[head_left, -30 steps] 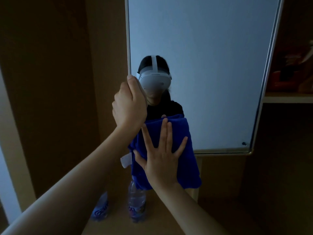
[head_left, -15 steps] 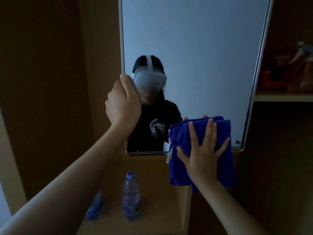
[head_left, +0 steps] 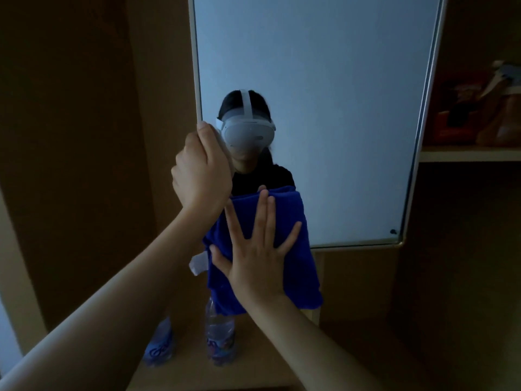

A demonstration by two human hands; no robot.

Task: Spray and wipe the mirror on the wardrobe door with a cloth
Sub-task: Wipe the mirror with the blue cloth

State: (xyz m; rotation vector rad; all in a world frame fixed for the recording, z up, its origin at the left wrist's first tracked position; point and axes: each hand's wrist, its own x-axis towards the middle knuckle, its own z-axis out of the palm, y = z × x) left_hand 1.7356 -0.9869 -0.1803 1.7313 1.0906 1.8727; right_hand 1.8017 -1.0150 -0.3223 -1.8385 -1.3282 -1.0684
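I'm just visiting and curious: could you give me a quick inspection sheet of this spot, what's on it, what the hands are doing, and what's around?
Surface: mirror on the wardrobe door, upright, with a small dark spot near its lower right corner.
Job's things: blue cloth spread flat against the mirror's lower left part; a spray bottle, blurred, on the shelf at right.
Clutter: two water bottles standing on the wooden ledge below the mirror.
Hands: left hand grips the mirror's left edge; right hand presses the cloth with fingers spread.
Cables: nothing seen.
Surroundings: dim wooden wardrobe panels; shelf with indistinct reddish items.
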